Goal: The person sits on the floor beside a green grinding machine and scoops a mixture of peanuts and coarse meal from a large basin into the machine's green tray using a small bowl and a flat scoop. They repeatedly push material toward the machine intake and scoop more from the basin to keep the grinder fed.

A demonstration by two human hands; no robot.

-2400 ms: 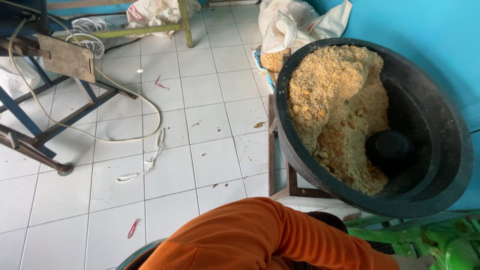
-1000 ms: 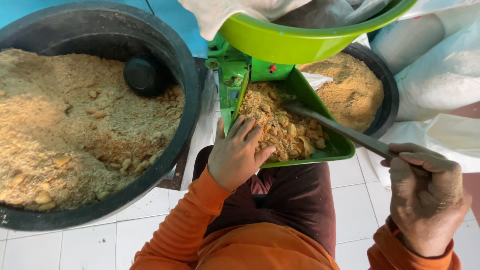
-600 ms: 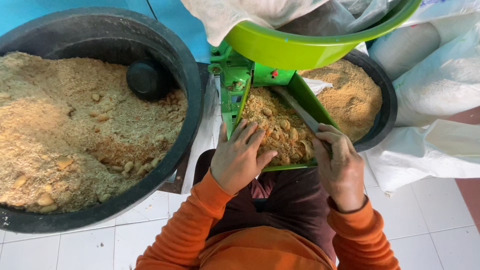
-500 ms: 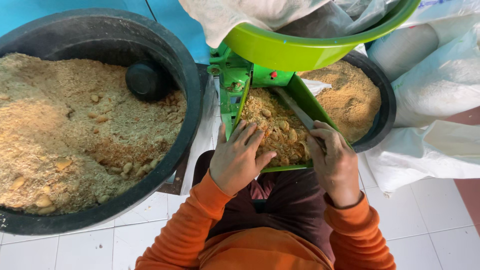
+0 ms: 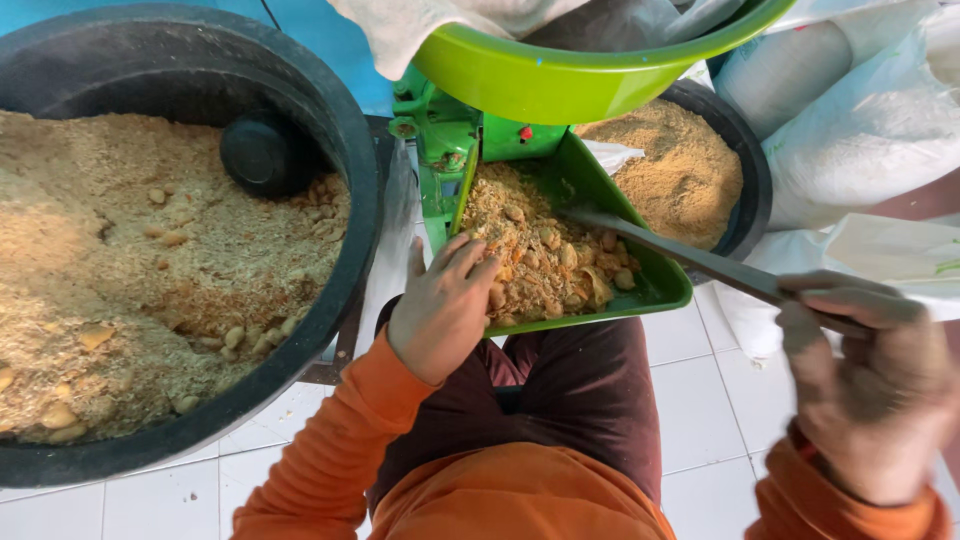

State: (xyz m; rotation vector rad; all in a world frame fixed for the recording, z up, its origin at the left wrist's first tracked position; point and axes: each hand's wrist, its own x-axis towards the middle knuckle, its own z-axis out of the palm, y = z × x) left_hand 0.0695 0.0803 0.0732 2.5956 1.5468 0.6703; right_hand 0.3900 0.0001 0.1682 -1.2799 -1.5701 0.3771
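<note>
Green tray (image 5: 655, 290): right hand (image 5: 865, 385), clamped on metal blade (image 5: 690, 258), is drawing back; left hand (image 5: 440, 310), fingers apart, pressing crumbly feed (image 5: 535, 250).

Even, soft daylight; we see no hard shadows, only dim shade inside the black tub (image 5: 330, 130) and under the green bowl (image 5: 560, 80). Mild sheen on the bowl's rim and the white sacks (image 5: 860, 130). Our right hand (image 5: 870, 390) is motion-blurred; the left hand (image 5: 440, 310) and crumbly meal (image 5: 540, 260) stay sharp. Slight wide-angle bending at the edges.
</note>
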